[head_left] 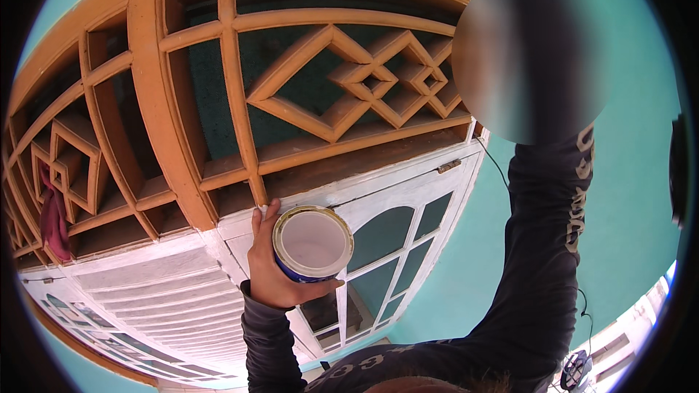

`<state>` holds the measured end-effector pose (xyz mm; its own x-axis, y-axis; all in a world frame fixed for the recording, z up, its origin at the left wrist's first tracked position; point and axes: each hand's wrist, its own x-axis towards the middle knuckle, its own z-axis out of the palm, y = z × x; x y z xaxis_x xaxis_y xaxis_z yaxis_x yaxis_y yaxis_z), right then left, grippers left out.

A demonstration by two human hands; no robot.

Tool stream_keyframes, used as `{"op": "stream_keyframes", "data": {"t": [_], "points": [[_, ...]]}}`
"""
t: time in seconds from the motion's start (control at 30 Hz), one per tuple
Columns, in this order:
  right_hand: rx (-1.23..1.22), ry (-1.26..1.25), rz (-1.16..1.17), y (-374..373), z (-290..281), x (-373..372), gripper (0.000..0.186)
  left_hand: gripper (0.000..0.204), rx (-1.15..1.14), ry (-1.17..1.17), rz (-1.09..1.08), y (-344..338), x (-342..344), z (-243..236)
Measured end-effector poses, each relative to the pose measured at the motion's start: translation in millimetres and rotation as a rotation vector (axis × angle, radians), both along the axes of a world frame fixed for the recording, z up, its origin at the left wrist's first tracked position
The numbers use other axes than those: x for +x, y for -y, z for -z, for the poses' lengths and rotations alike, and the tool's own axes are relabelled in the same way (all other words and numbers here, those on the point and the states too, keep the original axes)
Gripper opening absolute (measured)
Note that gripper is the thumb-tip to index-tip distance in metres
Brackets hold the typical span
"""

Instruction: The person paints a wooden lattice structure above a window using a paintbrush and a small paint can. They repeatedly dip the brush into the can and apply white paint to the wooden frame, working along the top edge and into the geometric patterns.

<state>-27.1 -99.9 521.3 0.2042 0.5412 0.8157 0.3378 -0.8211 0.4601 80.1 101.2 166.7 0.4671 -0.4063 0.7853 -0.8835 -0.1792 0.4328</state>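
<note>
My left hand (271, 269) grips a blue paint can (309, 273) from the side and below, with its thumb under the base. The can is open at the top, with a pale inside and a stained rim. It is held just in front of an orange-brown wooden lattice (291, 98) above a white window frame (397, 255). My right arm (539, 247), in a dark printed sleeve, reaches high up beside the lattice's right end. A round blurred patch covers its upper part, so I cannot make out the hand or anything in it.
White louvred shutters (153, 291) stand at the lower left. A maroon cloth (54, 218) hangs on the left lattice. A turquoise wall (626, 196) fills the right side, with a thin cable (495, 160) by the frame and a dark coiled object (575, 371) at the lower right.
</note>
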Motion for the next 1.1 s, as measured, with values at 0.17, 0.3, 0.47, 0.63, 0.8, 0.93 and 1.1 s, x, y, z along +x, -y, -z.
{"op": "stream_keyframes", "data": {"t": [0.17, 0.3, 0.47, 0.63, 0.8, 0.93, 1.1], "points": [[0.086, -0.032, 0.289, 21.8, -18.6, -17.4, 0.025, 0.119, 0.016, 0.031, 0.0, 6.8, -0.8, -0.9], [0.064, -0.054, 0.233, 39.3, -21.2, 6.5, 0.027, 0.122, 0.007, 0.022, 0.012, 9.3, -0.9, -0.6], [-0.011, 0.02, 0.132, 37.4, -20.9, 25.5, 0.026, 0.122, 0.001, 0.043, 0.014, 9.6, -0.5, -0.8], [-0.053, 0.073, 0.077, 32.5, -21.9, 35.6, 0.025, 0.119, 0.008, 0.061, -0.015, 6.8, -1.0, -1.3], [0.06, -0.06, 0.02, 22.8, -22.4, 34.6, 0.023, 0.117, 0.007, 0.046, -0.016, 5.7, -0.8, -0.8], [0.063, -0.085, -0.023, 20.8, -22.7, 35.2, 0.021, 0.116, -0.003, 0.039, -0.021, 5.1, -1.2, 0.1], [0.055, -0.089, 0.011, 21.2, -22.8, 27.6, 0.021, 0.114, 0.012, 0.066, 0.013, 12.8, 0.2, 0.4]]}}
